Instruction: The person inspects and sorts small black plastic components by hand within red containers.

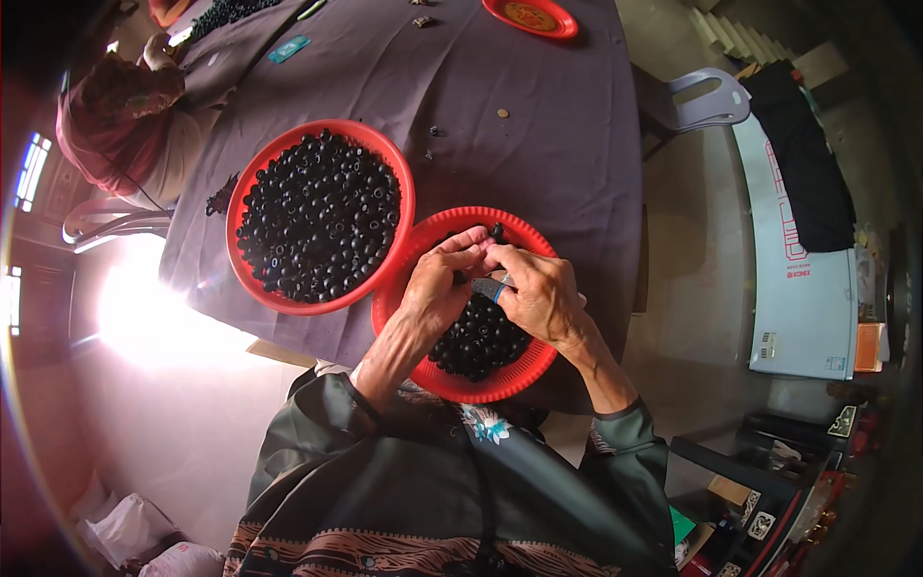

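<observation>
Both hands are over a red slatted plastic basket that holds a heap of small, round, glossy black pieces. My left hand is closed in a pinch, and its fingertips meet those of my right hand, closed as well. At the joined fingertips a small black piece shows; the fingers partly cover it. A grey thing with a blue edge sits at a finger of my right hand; whether it is worn or held, I cannot tell. What else lies inside the right hand is hidden.
Left of the basket, touching or nearly so, stands a larger red basin full of black pieces, many with open rings. The table has a purple-grey cloth. A red plate lies far off. Another person sits at the left; a grey chair stands right.
</observation>
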Demonstrator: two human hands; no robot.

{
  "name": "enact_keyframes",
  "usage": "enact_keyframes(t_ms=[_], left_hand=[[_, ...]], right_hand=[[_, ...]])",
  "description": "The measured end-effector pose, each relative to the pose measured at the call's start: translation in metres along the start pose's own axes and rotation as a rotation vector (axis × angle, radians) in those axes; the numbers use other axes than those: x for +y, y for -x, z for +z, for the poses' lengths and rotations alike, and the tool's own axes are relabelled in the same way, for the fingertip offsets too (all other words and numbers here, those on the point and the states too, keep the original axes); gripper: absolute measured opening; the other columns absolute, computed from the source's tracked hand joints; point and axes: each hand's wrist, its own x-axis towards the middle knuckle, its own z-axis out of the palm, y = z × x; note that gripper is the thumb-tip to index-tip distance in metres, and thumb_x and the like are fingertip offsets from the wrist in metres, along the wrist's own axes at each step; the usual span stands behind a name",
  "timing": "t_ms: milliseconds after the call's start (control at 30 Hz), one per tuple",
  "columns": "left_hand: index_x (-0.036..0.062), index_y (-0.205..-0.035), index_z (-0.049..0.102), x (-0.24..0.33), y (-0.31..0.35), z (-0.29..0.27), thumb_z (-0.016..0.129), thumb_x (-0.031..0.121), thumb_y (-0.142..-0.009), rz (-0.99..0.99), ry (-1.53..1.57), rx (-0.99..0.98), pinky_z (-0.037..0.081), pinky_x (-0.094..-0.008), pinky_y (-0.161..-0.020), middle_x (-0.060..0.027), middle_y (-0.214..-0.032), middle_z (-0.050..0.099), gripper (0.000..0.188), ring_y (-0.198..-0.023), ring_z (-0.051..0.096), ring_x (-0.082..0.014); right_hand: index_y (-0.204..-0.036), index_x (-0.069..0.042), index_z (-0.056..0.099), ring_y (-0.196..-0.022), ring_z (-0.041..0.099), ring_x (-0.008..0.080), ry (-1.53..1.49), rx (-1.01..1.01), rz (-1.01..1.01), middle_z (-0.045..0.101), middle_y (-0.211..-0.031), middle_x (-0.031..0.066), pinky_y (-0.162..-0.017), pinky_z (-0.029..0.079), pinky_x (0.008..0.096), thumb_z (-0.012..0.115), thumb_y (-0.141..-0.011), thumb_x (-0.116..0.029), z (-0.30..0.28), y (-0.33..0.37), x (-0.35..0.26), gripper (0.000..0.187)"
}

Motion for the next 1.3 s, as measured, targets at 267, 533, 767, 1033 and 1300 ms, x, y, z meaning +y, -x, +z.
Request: enact_keyframes(t_ms=[267, 533, 767, 1033, 1300], left_hand=[[-0.0012, -0.113, 0.050, -0.005, 0.001, 0.013, 0.043, 0.013, -0.093, 0.075, 0.035, -0.045, 0.047, -0.0360, -0.088, -0.0137, -0.102, 0.057, 0.026, -0.099, 0.056, -0.0229], [-0.0003, -0.112, 0.052, 0.006, 0.013, 0.036, 0.042, 0.040, -0.093, 0.047, 0.024, 0.029, 0.045, -0.0370, -0.089, -0.0118, -0.102, 0.057, 0.046, -0.098, 0.054, -0.0216], [0.0010, -0.109, 0.054, 0.005, 0.011, 0.018, 0.042, 0.044, -0.093, 0.041, 0.050, -0.045, 0.043, -0.0360, -0.088, -0.0080, -0.102, 0.054, 0.047, -0.097, 0.051, -0.0187], [0.0032, -0.095, 0.059, 0.006, 0.022, -0.001, 0.053, 0.018, -0.091, 0.010, -0.010, -0.335, 0.041, -0.0262, -0.062, -0.0018, -0.082, 0.055, 0.017, -0.068, 0.049, -0.0109], [0.0008, -0.099, 0.059, 0.007, 0.016, -0.004, 0.058, 0.015, -0.087, -0.025, 0.062, -0.381, 0.040, -0.0241, -0.059, -0.0016, -0.079, 0.055, 0.018, -0.065, 0.050, -0.0093]], right_hand=[[-0.099, 0.000, 0.055, -0.065, 0.063, 0.0259, 0.067, -0.001, -0.036, 0.062, -0.073, 0.0111, -0.054, 0.051, 0.0347, 0.064, -0.063, -0.001, 0.014, -0.003, -0.004, 0.037], [-0.093, -0.001, 0.055, -0.063, 0.063, 0.0266, 0.001, -0.017, -0.075, 0.061, -0.068, 0.0114, -0.052, 0.050, 0.0350, 0.066, -0.062, -0.001, 0.015, -0.011, -0.008, 0.033], [-0.102, -0.002, 0.059, -0.070, 0.067, 0.0192, -0.233, 0.068, 0.020, 0.066, -0.080, 0.0114, -0.059, 0.052, 0.0273, 0.062, -0.070, 0.004, 0.005, -0.013, -0.012, 0.032], [-0.105, -0.004, 0.059, -0.068, 0.067, 0.0176, -0.454, -0.001, 0.043, 0.066, -0.083, 0.0134, -0.062, 0.054, 0.0275, 0.060, -0.072, 0.007, -0.012, -0.008, -0.010, 0.035], [-0.101, -0.005, 0.057, -0.062, 0.065, 0.0152, -0.234, 0.054, 0.091, 0.065, -0.073, 0.0084, -0.055, 0.050, 0.0256, 0.066, -0.074, -0.002, -0.018, -0.004, -0.007, 0.028]])
